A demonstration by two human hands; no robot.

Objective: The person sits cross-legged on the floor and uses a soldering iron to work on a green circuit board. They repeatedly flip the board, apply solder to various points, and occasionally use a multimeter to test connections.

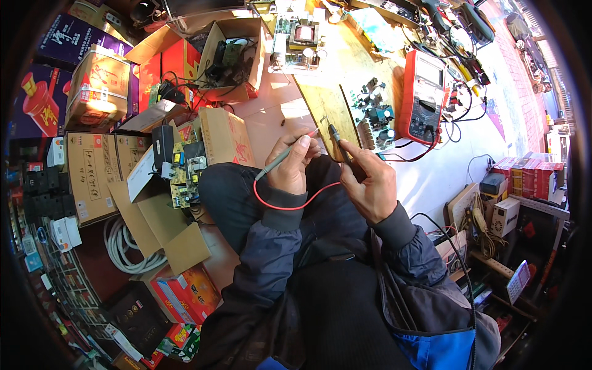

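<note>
left hand [292,165]: pinched round grey probe [275,161]; right hand [374,182]: fingers closed on dark probe [335,135]. both probably light, stiff, slim; best held mid-barrel.

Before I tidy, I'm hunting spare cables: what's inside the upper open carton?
A dark jumble of electronics and cables shows in the carton; its bottom and anything beneath the jumble are covered.
</note>
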